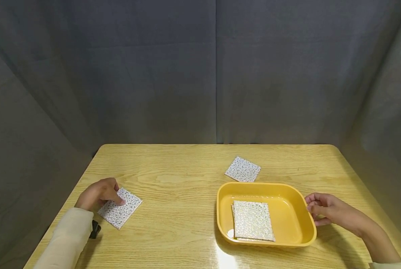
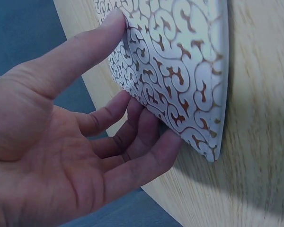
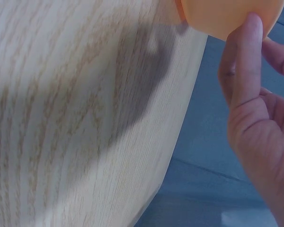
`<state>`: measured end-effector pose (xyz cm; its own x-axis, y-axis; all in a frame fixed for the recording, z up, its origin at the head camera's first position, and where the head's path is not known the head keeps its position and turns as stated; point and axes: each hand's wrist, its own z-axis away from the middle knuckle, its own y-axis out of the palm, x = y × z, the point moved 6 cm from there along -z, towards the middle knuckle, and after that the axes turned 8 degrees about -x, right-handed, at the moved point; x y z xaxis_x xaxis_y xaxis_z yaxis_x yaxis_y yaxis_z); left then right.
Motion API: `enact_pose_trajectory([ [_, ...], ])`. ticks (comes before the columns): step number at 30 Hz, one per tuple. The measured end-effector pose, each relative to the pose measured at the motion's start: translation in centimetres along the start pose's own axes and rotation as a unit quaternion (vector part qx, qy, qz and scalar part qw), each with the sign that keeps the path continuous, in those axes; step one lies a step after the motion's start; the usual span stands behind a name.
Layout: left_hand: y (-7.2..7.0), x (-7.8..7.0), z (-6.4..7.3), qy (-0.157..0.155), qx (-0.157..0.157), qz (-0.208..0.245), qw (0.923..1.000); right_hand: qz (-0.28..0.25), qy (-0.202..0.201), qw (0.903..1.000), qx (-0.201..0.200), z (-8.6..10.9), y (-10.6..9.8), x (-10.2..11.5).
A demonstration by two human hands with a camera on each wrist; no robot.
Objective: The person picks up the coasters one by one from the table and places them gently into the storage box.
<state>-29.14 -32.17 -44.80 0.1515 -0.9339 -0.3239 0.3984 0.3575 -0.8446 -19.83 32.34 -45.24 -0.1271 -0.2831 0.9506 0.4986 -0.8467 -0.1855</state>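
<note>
On the left of the table my left hand (image 1: 103,194) pinches a square white coaster (image 1: 128,203) with a curling pattern. In the left wrist view the thumb (image 2: 99,40) lies on the coaster's patterned face, and the fingertips are at its lower edge. My right hand (image 1: 331,211) grips the right rim of a yellow plastic tray (image 1: 291,220). In the right wrist view the thumb (image 3: 250,61) lies against the tray's wall (image 3: 222,16), other fingers partly hidden behind it. Inside the tray, toward its left, gold-patterned square coasters (image 1: 253,220) lie stacked.
Another white patterned square (image 1: 243,169) lies flat just behind the tray. The wood-grain table (image 1: 173,209) spans between the hands. Grey curtains (image 1: 160,86) hang behind the table and at both sides.
</note>
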Motion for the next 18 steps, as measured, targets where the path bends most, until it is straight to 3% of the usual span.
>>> enact_pose_trajectory([
  [18,0.07,0.37,-0.20,-0.012,-0.001,0.000,0.9999,0.017,-0.005,0.9998,-0.005,0.08,0.00,0.19],
])
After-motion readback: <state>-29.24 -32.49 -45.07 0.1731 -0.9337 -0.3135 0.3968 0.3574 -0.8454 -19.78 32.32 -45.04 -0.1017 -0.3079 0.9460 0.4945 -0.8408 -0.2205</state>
